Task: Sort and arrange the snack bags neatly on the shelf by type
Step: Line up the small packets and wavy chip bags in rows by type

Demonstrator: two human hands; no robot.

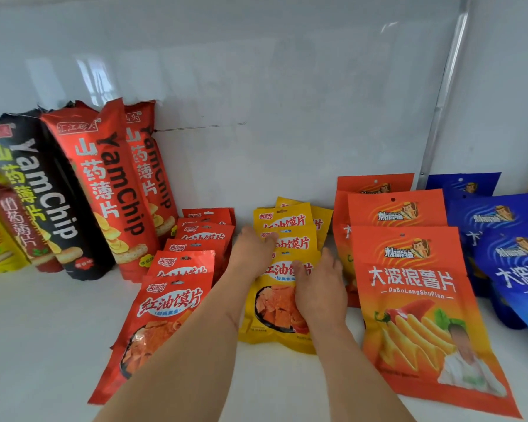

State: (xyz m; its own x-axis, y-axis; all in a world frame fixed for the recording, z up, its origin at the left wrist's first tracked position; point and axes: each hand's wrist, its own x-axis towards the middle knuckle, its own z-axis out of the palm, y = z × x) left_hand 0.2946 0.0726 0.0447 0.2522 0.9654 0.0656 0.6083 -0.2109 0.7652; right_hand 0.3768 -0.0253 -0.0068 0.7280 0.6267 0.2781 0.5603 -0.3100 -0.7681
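A row of yellow snack bags (287, 220) runs front to back in the middle of the white shelf (43, 330). My left hand (252, 249) rests on the left edge of a middle yellow bag, fingers curled onto it. My right hand (319, 284) lies flat on the front yellow bag (272, 312), pressing its right side. A row of red bags of the same brand (168, 300) lies just to the left. Orange potato-chip bags (409, 284) stand in a row to the right, with blue bags (506, 254) beyond them.
Tall Yam Chip bags lean on the back wall at the left: red ones (110, 184), a black one (40, 184), and dark red and yellow ones (0, 226) at the far left. A metal upright (445, 95) stands at the back right.
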